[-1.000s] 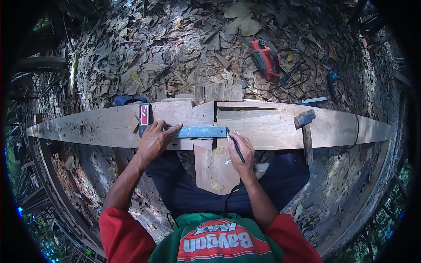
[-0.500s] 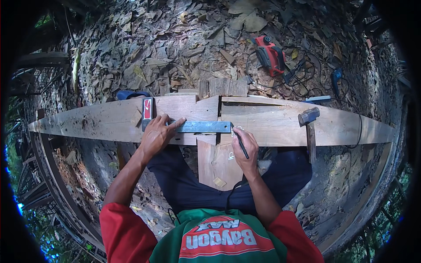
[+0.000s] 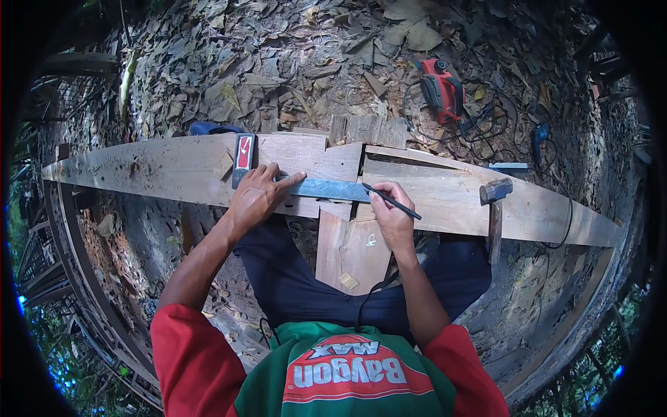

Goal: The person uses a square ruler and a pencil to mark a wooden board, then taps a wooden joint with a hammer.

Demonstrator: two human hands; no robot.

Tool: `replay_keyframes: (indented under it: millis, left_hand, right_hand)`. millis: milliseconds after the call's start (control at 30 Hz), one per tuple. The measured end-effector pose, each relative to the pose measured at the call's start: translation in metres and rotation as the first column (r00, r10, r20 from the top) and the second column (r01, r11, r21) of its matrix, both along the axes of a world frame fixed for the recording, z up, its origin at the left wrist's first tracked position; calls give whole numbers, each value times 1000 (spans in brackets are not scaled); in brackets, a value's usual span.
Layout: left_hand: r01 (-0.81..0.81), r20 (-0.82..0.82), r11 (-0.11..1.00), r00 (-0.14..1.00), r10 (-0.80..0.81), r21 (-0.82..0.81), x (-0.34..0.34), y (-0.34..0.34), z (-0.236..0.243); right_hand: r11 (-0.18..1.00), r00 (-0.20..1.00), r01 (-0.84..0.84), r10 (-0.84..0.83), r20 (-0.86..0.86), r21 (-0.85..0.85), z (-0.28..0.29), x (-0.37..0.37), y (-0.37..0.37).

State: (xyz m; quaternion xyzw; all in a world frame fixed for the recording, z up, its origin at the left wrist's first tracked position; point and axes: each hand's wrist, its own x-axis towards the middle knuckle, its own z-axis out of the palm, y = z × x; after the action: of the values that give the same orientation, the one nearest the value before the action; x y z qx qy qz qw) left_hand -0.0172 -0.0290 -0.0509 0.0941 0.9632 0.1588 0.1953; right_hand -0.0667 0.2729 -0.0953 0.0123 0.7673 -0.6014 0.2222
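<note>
A try square (image 3: 323, 188) with a steel blade and a dark stock bearing a red panel lies across a pale wooden board (image 3: 167, 169). My left hand (image 3: 254, 197) grips it where blade and stock meet, one finger stretched along the blade. Between the fingertips of my right hand (image 3: 394, 221) is a slim black pen (image 3: 401, 205). Its tip is at the blade's far right end, close to a dark joint between two boards. A shorter wooden piece (image 3: 361, 254) runs from the joint toward me, between my legs, with a small white mark on it.
A hammer (image 3: 495, 198) rests on the right-hand board, its handle over the near edge. Beyond lie a red power planer (image 3: 441, 96), a blue corded tool (image 3: 538, 139) and loose cables on leaf litter. Wood offcuts (image 3: 368, 129) sit behind the joint.
My right hand has turned the pen: its back end has swung right and away from me, and it lies flatter. The left hand stays on the square. The whole view has tilted slightly.
</note>
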Motion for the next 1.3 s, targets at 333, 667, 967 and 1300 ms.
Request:
replay_keyframes:
  millis: [333, 667, 967, 1300]
  left_hand:
    - [-10, 14, 1000, 1000, 10, 7, -1, 2, 2]
    - [-16, 38, 1000, 999, 16, -5, -1, 2, 2]
    - [-19, 46, 1000, 999, 19, -7, -1, 2, 1]
    - [-17, 57, 1000, 998, 17, -7, -5, 3, 5]
  right_hand:
    - [999, 996, 16, -13, 88, -39, -26, -8, -16]
    - [1000, 998, 26, -26, 59, -3, -24, -6, -19]
    - [1000, 998, 23, -22, 58, -15, -23, -7, -20]
    - [999, 996, 5, -2, 86, -36, -27, -8, -16]
